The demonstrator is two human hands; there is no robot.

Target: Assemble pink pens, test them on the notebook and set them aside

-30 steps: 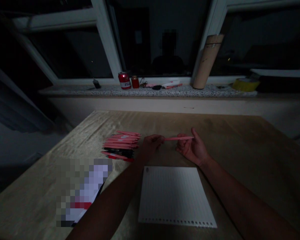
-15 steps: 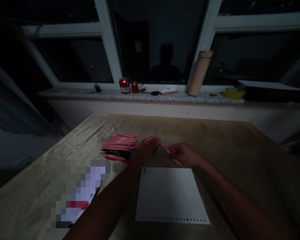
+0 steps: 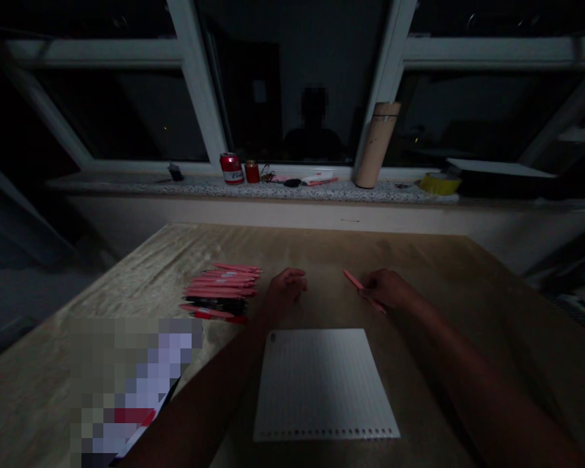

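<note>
My right hand pinches a pink pen near its middle, to the right above the notepad. The pen slants, its upper end pointing away to the left. My left hand holds nothing; its fingers are loosely curled and apart, between the pen pile and the right hand. Beside it on the left lies a row of pink pens, with several black pens and a red pen at the near side. A lined sheet of a notepad lies flat below both hands, its punched edge towards me.
A blurred-out flat object lies at the table's left front. Along the granite windowsill stand a red can, a small red jar, a tan cylinder and a roll of yellow tape. The table reaches the wall below.
My left hand has let go of the pink pen, and my right hand has carried it to the right, away from the left. The view has shifted slightly to the right.
</note>
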